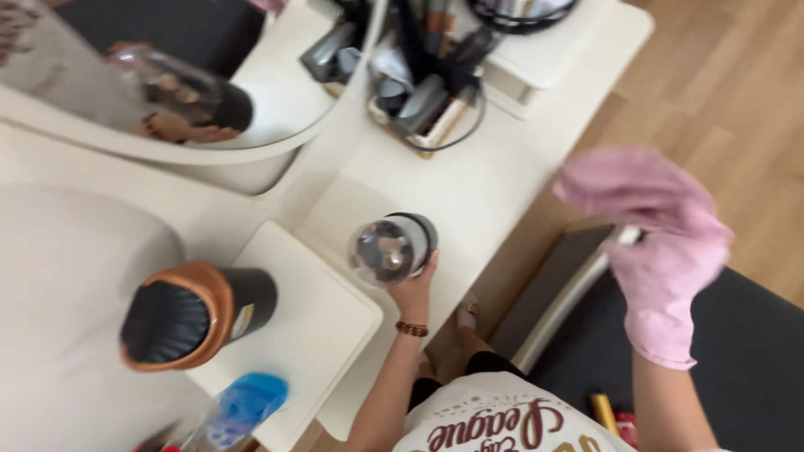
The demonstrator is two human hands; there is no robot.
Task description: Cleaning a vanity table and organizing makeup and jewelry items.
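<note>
Clear domed jar (389, 249) with black base, gripped in left hand (414, 289) fingers; pink-gloved right hand (662, 251) blurred, grip unclear.

Jar (392, 248) on table (469, 188), right of canister (197, 314)

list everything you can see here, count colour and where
jar: 1, clear with black band, held over the white table
white table: 1, cream white, centre
mirror: 1, round, white rim, top left, reflecting the jar
black canister: 1, black with copper rim, on a white tray, lower left
spray bottle: 1, blue cap, bottom left
basket of tools: 1, dark items, top centre
cloth: 1, pink, right, blurred
bracelet: 1, brown beads, left wrist
left hand: grips the jar
right hand: under the pink cloth, grip hidden
</note>
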